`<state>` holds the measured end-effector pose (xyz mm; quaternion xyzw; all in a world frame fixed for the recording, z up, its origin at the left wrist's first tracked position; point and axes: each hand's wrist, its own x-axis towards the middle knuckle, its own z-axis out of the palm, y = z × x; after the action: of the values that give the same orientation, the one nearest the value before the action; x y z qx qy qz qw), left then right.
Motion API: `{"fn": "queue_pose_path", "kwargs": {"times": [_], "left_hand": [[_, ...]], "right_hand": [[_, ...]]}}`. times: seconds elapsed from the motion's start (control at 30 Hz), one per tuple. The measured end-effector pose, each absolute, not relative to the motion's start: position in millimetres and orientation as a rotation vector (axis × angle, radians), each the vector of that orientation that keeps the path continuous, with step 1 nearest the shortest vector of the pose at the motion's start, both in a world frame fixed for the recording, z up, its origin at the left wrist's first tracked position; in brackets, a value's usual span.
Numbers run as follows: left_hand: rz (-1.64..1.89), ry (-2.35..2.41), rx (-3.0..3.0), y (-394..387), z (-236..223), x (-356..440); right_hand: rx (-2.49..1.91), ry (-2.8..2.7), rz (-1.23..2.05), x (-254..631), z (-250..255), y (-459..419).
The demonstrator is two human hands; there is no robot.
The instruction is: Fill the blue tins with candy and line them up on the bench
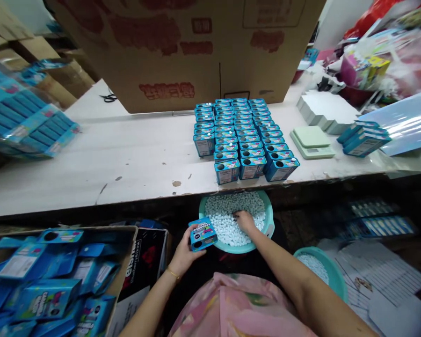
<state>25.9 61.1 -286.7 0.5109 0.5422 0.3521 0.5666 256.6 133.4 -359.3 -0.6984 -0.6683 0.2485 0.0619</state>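
My left hand grips a small blue candy box by its side, at the left rim of a turquoise basin. Small pale candies fill that basin. Inside it, my right hand reaches down with its fingertips sunk among the candies, so whether they hold any is hidden. Just beyond the basin, on the white table, several rows of upright blue boxes stand close together, with dark round holes in their tops.
On the left, a carton holds many blue boxes. A pale green scale sits on the table beside stacked white cards. Behind the rows rises a large cardboard box. Another candy basin stands low at right.
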Motion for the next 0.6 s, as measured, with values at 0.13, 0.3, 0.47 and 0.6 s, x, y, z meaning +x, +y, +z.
{"fn": "queue_pose_path", "kwargs": {"times": [0.13, 0.3, 0.47, 0.6], "left_hand": [[0.838, 1.551, 1.65, 72.8, -293.3, 18.0], [0.895, 1.718, 1.951, 84.0, -286.4, 12.0], [0.864, 1.746, 1.938, 95.5, -284.0, 28.9], [0.79, 1.696, 2.039, 103.4, -286.5, 56.8]], "right_hand": [[-2.005, -1.954, 0.853, 254.4, -358.7, 132.1], [-1.862, -1.926, 0.897, 282.8, -333.5, 127.2], [-1.741, -1.964, 0.798, 320.4, -280.4, 119.2], [-1.7, -2.08, 0.728, 328.5, -236.5, 113.7]]}}
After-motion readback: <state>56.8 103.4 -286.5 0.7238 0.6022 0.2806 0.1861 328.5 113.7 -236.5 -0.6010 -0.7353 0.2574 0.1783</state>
